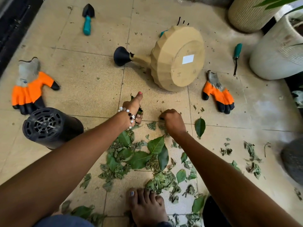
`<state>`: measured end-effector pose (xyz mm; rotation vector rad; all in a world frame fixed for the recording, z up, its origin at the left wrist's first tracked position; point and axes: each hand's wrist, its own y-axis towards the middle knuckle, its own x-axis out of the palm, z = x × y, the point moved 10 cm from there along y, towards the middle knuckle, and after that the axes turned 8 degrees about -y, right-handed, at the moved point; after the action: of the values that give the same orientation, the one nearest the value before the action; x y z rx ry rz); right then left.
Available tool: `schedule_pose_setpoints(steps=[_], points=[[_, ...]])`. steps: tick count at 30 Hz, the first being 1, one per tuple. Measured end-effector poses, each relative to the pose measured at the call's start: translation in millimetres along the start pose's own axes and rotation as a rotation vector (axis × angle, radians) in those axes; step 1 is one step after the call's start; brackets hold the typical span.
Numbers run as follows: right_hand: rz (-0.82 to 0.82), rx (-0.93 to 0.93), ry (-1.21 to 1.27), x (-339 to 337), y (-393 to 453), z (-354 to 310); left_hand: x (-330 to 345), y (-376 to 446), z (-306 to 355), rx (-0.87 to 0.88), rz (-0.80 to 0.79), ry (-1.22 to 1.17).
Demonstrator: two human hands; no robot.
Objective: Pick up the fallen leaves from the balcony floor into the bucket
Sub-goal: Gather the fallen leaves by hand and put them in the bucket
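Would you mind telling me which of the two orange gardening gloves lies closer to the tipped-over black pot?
The left glove, beside the tipped-over black pot; the other glove lies far right, beyond the overturned tan watering can.

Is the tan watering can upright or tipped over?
Tipped over. The watering can lies on its side on the floor, its flat base with a white sticker facing the camera, spout pointing left.

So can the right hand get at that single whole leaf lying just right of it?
Probably yes. The leaf lies flat on bare tile just beside the right hand, with nothing between them. But that hand looks already curled on leaf scraps.
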<state>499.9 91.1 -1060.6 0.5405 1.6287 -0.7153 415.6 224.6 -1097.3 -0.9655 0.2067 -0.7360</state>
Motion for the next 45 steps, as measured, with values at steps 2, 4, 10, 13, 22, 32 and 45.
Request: schedule_pose_setpoints(steps=[2,4,10,13,22,32,45], points=[[0.055,0.120,0.140,-10.9,-4.4,16.5,5.7,-4.5,-1.1,-0.018,-0.038,0.045],[0.173,0.308,0.438,-31.7,-13.2,31.2,14.4,-7.7,-4.4,-0.032,-0.072,0.066],[0.114,0.474,1.038,-35.9,-27.3,2.3,68.3,-28.8,-14.7,0.026,-0.146,0.056],[0.018,0.410,1.318,-47.8,-42.5,-11.9,87.6,-37.0,-24.7,0.025,-0.107,-0.010],[0.322,0.524,1.127,-48.8,-79.3,90.9,118.5,-52.1,-29.0,0.178,-0.077,-0.058],[0.006,0.527,0.080,-0.2,-82.1,141.5,86.2,-40.9,-19.4,0.084,-0.087,-0.098],[0.012,0.539,0.252,-14.6,-10.2,163.7,46.1,-5.8,-4.5,0.108,-0.053,0.017]])
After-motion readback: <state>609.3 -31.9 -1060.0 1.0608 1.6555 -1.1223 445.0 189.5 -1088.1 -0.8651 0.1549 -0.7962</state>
